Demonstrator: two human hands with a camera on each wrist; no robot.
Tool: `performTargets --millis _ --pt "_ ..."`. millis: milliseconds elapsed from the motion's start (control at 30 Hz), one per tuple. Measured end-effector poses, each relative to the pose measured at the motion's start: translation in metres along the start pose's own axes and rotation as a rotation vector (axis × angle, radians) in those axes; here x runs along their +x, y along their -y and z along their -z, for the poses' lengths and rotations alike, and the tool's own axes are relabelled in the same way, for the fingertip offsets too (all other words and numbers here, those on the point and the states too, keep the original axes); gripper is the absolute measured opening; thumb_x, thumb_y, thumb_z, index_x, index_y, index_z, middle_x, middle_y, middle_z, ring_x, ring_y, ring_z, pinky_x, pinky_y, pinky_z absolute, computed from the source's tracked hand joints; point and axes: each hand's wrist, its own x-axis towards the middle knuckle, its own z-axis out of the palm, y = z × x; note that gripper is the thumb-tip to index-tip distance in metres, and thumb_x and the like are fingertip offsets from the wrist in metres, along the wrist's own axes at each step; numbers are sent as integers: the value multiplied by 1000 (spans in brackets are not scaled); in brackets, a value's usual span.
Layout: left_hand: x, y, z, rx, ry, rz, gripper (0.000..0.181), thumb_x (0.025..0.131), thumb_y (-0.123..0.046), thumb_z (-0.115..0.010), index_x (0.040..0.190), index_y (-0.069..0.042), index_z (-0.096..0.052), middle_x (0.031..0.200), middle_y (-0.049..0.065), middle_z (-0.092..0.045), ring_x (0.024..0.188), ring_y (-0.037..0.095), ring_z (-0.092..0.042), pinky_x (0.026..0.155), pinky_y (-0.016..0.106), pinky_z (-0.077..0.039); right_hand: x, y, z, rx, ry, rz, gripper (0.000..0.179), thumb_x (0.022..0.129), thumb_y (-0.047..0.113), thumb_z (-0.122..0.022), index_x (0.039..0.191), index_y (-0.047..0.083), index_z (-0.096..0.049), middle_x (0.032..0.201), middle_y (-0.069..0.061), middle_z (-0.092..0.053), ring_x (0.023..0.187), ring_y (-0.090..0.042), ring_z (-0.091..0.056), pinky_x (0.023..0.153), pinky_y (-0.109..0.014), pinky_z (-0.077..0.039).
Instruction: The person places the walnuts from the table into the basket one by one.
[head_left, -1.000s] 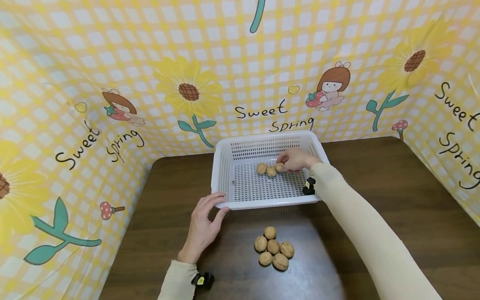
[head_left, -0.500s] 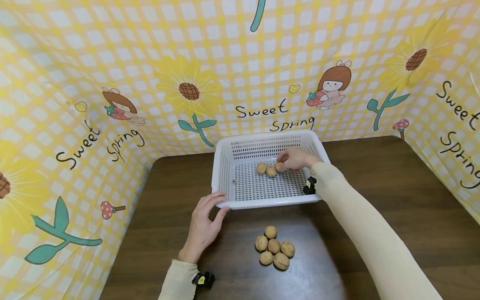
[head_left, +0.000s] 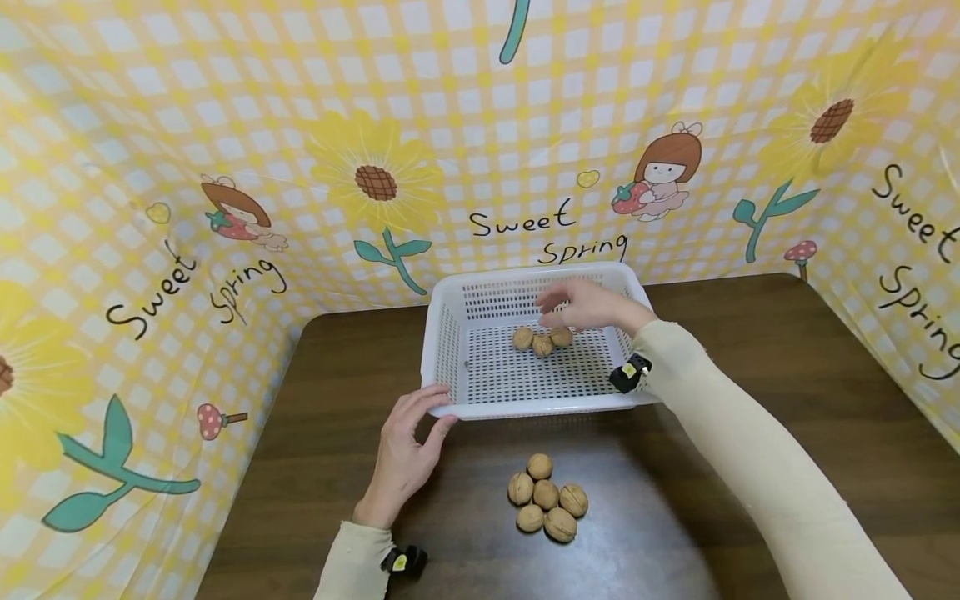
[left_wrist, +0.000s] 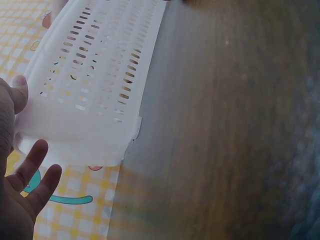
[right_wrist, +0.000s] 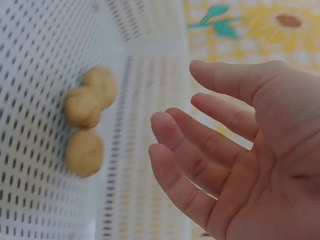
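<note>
A white perforated plastic basket (head_left: 551, 406) stands at the back of the table, with three walnuts in a row on its floor. My left hand (head_left: 403, 458) grips the basket's front left corner, thumb outside and fingers over the rim. Inside the basket area, my right hand (head_left: 588, 305) hovers just above and behind the rightmost walnut (head_left: 561, 337). Its fingers are spread and slightly bent, and the right wrist view shows nothing in the palm. There the walnuts (right_wrist: 84, 154) lie apart from the fingertips (right_wrist: 160, 152).
Several more walnuts (head_left: 545, 494) lie clustered on the dark wooden table (head_left: 315, 467) in front of the basket. A yellow checked cloth (head_left: 480, 108) with flower prints hangs close behind the basket and along both sides.
My right hand has let go of the rightmost walnut, opened its fingers and lifted up and back a little. The left hand and the table walnuts stay where they were.
</note>
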Motion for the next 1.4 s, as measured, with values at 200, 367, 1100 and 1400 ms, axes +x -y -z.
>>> performTargets --millis 200,367,1100,1400 --pt "1 1 3 -9 -10 0 21 93 -10 -83 113 -10 -77 132 0 -74 122 25 -64 107 28 -46 -27 26 -3 -12 -8 165 42 103 26 -71 141 10 -67 135 -12 -73 120 -30 -71 99 -47 -59" --pt "2 2 4 -10 -11 2 22 93 -10 -83 113 -10 -77 133 0 -73 123 25 -64 109 22 -44 -48 36 -18 3 -16 259 35 102 24 -73 135 14 -72 128 -8 -76 104 -21 -75 88 -38 -60" --pt "1 1 3 -15 6 19 23 93 -11 -83 114 -8 -77 135 -1 -72 126 24 -63 110 17 -40 -134 -4 -121 310 228 434 32 97 22 -80 127 13 -74 111 -12 -78 76 1 -67 62 -22 -55" --pt "-2 1 0 -27 -1 20 23 93 -11 -83 115 -8 -77 134 -1 -73 124 25 -63 110 17 -41 -139 -51 -145 374 251 359 28 93 19 -84 120 15 -76 82 0 -71 63 4 -55 54 -15 -45"
